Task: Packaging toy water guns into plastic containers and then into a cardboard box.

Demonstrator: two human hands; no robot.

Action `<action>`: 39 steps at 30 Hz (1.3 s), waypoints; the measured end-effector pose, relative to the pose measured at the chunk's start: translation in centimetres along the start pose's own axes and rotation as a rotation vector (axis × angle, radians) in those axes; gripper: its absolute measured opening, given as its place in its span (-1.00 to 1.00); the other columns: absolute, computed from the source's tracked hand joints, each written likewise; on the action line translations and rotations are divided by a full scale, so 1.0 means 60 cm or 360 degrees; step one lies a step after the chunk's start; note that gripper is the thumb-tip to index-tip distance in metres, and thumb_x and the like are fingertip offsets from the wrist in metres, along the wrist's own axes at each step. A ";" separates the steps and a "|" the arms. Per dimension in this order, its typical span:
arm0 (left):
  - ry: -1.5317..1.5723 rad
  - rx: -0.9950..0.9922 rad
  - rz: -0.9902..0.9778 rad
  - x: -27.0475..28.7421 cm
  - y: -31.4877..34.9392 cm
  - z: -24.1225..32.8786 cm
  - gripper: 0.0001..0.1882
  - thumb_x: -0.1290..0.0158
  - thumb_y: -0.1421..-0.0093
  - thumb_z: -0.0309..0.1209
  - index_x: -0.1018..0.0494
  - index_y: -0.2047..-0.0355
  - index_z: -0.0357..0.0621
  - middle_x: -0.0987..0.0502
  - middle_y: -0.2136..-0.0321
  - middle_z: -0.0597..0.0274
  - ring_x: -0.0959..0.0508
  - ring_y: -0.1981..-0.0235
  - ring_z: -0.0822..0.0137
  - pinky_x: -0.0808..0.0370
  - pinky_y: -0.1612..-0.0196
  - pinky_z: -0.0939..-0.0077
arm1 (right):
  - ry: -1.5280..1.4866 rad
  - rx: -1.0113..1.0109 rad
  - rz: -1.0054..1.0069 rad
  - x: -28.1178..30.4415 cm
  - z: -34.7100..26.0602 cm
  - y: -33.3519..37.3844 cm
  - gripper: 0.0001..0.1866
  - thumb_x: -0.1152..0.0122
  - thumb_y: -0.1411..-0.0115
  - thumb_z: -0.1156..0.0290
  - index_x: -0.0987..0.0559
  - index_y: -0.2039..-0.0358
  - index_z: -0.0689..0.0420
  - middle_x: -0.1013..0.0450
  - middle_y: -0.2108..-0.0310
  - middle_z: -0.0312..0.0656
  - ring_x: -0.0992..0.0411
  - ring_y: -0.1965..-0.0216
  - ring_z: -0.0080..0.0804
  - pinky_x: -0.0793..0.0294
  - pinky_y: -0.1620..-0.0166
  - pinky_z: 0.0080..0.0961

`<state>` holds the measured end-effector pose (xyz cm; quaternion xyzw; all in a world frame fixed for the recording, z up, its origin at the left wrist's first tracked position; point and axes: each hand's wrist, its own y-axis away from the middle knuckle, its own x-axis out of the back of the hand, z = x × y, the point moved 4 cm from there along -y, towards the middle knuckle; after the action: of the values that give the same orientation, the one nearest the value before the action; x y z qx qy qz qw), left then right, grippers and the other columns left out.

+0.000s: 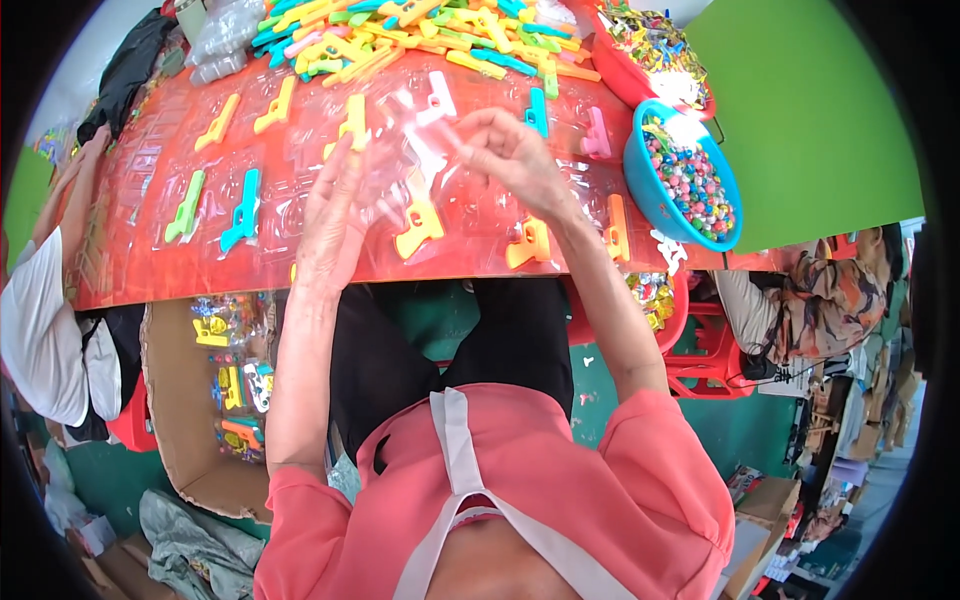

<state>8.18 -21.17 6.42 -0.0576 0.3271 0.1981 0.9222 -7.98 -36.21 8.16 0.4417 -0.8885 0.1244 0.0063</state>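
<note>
The red counter (190, 275) spreads out before me, with a heap of toy pistols (430, 38) at its far side and a blue basin (645, 190) of small coloured balls at its right; I do best to keep my elbows clear of that basin. Nearer lie rows of single pistols in clear plastic shells, among them the blue pistol (240, 210) to the left and the yellow pistol (418, 232) just near of my hands, so low sweeps could knock them askew. My left hand (335, 215) stands with fingers raised along clear plastic (385, 165); whether its grip is closed on it I cannot tell. My right hand (515, 160) has a narrow grip, thumb close to the fingers at the plastic's right side, but blur and glare hide the contact. The plastic is between my hands, above the counter. Thin film probably creases easily, so light fingertip pressure at the edges serves best.
</note>
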 end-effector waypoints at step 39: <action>-0.0193 -0.0035 0.0269 -0.006 0.011 0.009 -0.41 -0.08 -0.30 -0.37 -0.14 -0.28 -0.13 -0.51 0.09 -0.01 -0.63 0.20 0.13 -0.68 0.25 0.24 | 0.2128 -0.0652 0.0249 0.408 0.191 -0.284 -0.50 -0.28 0.10 0.19 -0.63 0.06 -0.06 -0.55 0.06 -0.09 -0.50 0.00 -0.20 -0.49 -0.01 -0.22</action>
<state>8.00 -20.57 7.08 -0.0278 0.2723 0.2819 0.9196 -8.38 -67.84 3.69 0.1954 -0.7288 0.1996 0.6252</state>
